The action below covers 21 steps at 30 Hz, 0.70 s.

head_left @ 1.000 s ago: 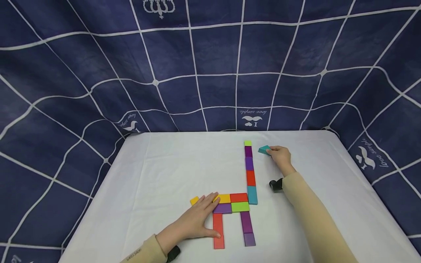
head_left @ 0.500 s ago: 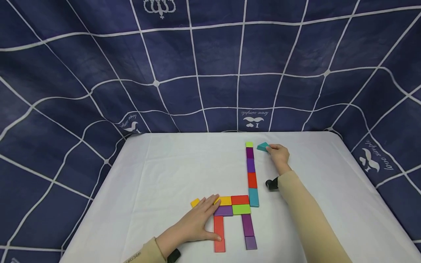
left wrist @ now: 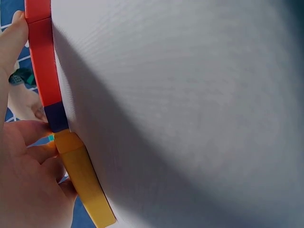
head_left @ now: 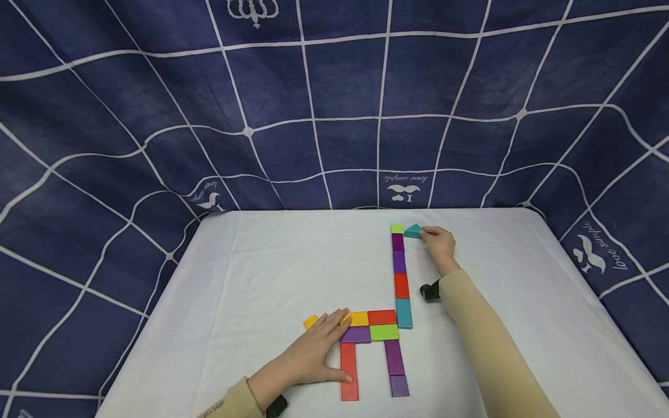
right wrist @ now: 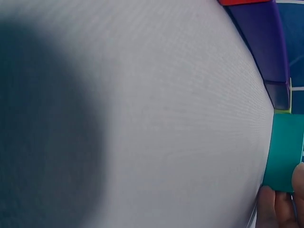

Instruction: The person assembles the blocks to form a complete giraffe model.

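Observation:
In the head view my right hand (head_left: 441, 248) pinches a teal triangular block (head_left: 413, 232) by its right side. The block's left corner is right beside the lime block (head_left: 397, 229) at the top of a column; whether they touch I cannot tell. The right wrist view has the teal block's flat side (right wrist: 286, 147) between thumb and fingers. My left hand (head_left: 308, 354) lies spread over the flat block figure, thumb on the long red piece (head_left: 349, 371) and fingertips at the yellow block (head_left: 358, 319). It partly hides another yellow block (head_left: 310, 321) at the left.
The column runs down through purple, violet, red (head_left: 401, 285) and teal (head_left: 404, 313) blocks. Red and lime (head_left: 384, 332) blocks adjoin its foot. A purple leg (head_left: 394, 357) stands below. Everything lies on a white cloth (head_left: 272, 261), with a dark blue curtain (head_left: 345, 145) behind.
My right hand has moved slightly left and away from me, bringing the teal triangular block up beside the lime one. The left hand stays put on the figure.

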Each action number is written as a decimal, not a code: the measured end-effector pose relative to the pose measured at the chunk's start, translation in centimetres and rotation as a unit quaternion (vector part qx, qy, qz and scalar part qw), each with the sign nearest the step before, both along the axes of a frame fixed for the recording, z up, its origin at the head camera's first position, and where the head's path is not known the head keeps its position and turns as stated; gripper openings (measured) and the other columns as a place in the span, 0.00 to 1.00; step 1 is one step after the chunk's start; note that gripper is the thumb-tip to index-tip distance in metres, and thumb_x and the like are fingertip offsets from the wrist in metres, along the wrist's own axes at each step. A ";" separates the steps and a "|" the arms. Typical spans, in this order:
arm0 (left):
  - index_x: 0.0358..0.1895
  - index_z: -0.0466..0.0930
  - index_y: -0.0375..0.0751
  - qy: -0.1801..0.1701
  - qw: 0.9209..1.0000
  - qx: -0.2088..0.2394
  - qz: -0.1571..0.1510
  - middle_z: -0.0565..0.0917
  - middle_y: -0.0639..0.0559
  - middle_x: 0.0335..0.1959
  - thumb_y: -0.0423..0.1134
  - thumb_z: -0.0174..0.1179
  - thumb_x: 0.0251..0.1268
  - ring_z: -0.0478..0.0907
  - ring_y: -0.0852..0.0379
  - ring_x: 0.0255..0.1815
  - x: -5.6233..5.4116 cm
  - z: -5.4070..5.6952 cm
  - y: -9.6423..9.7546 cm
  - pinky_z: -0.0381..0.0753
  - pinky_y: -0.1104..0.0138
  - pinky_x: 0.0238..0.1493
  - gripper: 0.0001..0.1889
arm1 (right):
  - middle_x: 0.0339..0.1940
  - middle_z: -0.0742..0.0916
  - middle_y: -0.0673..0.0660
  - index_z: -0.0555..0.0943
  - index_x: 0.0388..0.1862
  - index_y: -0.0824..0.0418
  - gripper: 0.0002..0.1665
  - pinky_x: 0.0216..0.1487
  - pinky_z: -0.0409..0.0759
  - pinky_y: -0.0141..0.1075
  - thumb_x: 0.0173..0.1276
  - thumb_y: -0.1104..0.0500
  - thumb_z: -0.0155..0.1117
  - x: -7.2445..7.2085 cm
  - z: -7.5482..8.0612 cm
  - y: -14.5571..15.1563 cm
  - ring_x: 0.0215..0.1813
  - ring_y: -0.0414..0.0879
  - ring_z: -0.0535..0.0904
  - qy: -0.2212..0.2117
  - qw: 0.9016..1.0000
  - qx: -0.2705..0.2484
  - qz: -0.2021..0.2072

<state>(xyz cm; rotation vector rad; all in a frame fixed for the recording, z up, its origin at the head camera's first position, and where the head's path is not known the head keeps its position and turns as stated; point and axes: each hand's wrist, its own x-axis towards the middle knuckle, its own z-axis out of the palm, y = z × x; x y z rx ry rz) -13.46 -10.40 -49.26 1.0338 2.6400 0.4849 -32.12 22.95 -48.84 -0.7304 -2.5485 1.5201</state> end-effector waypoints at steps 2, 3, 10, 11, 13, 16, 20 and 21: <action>0.78 0.55 0.43 -0.003 1.000 0.001 0.001 0.52 0.50 0.81 0.75 0.61 0.50 0.50 0.52 0.81 0.0 0.0 0.0 0.54 0.54 0.79 0.57 | 0.57 0.84 0.65 0.81 0.59 0.63 0.20 0.58 0.77 0.43 0.74 0.56 0.58 0.0 0.0 -0.1 0.57 0.54 0.76 0.001 1.000 -0.001 0.002; 0.78 0.55 0.43 -0.004 1.000 0.001 0.001 0.52 0.50 0.81 0.75 0.61 0.50 0.50 0.52 0.81 0.0 0.0 0.0 0.54 0.53 0.79 0.57 | 0.57 0.84 0.65 0.81 0.59 0.63 0.19 0.57 0.78 0.43 0.74 0.56 0.58 0.0 0.1 -0.2 0.57 0.54 0.76 0.002 1.000 0.000 0.002; 0.78 0.55 0.44 -0.003 1.000 -0.001 0.002 0.52 0.50 0.81 0.75 0.60 0.49 0.49 0.53 0.81 0.0 -0.1 0.1 0.54 0.54 0.79 0.57 | 0.56 0.85 0.65 0.82 0.59 0.64 0.19 0.55 0.78 0.40 0.74 0.57 0.58 0.0 0.2 -0.3 0.56 0.53 0.77 0.006 1.000 0.006 0.006; 0.78 0.55 0.44 -0.002 1.000 -0.001 0.002 0.52 0.50 0.81 0.75 0.60 0.49 0.49 0.53 0.81 0.0 -0.1 0.1 0.54 0.54 0.79 0.57 | 0.56 0.85 0.65 0.82 0.59 0.64 0.19 0.55 0.78 0.40 0.74 0.57 0.58 0.0 0.2 -0.3 0.56 0.53 0.77 0.006 1.000 0.007 0.006; 0.78 0.55 0.43 -0.002 1.000 0.000 0.001 0.51 0.50 0.81 0.75 0.60 0.49 0.49 0.53 0.81 -0.1 -0.1 0.1 0.53 0.54 0.79 0.57 | 0.56 0.85 0.65 0.82 0.59 0.63 0.19 0.54 0.78 0.40 0.74 0.57 0.58 0.0 0.1 -0.3 0.56 0.53 0.77 0.006 1.000 0.008 0.006; 0.78 0.55 0.43 -0.002 1.000 0.002 0.000 0.51 0.50 0.81 0.75 0.60 0.49 0.49 0.53 0.81 -0.1 -0.1 0.0 0.53 0.54 0.79 0.57 | 0.55 0.85 0.65 0.82 0.59 0.63 0.19 0.53 0.79 0.40 0.74 0.57 0.58 0.0 0.0 -0.4 0.55 0.53 0.77 0.007 1.000 0.013 0.007; 0.78 0.54 0.43 -0.003 1.000 0.000 0.000 0.51 0.50 0.81 0.76 0.60 0.49 0.49 0.53 0.81 -0.1 -0.2 0.0 0.53 0.54 0.79 0.57 | 0.54 0.85 0.65 0.82 0.59 0.64 0.19 0.51 0.79 0.39 0.75 0.57 0.58 -0.1 0.0 -0.5 0.54 0.53 0.78 0.010 1.000 0.017 0.008; 0.78 0.54 0.43 -0.002 1.000 -0.001 0.000 0.51 0.50 0.81 0.76 0.60 0.49 0.49 0.53 0.81 -0.1 -0.2 0.0 0.53 0.54 0.79 0.57 | 0.54 0.85 0.65 0.82 0.59 0.64 0.19 0.51 0.79 0.39 0.75 0.57 0.58 -0.1 0.0 -0.5 0.54 0.53 0.78 0.010 1.000 0.018 0.009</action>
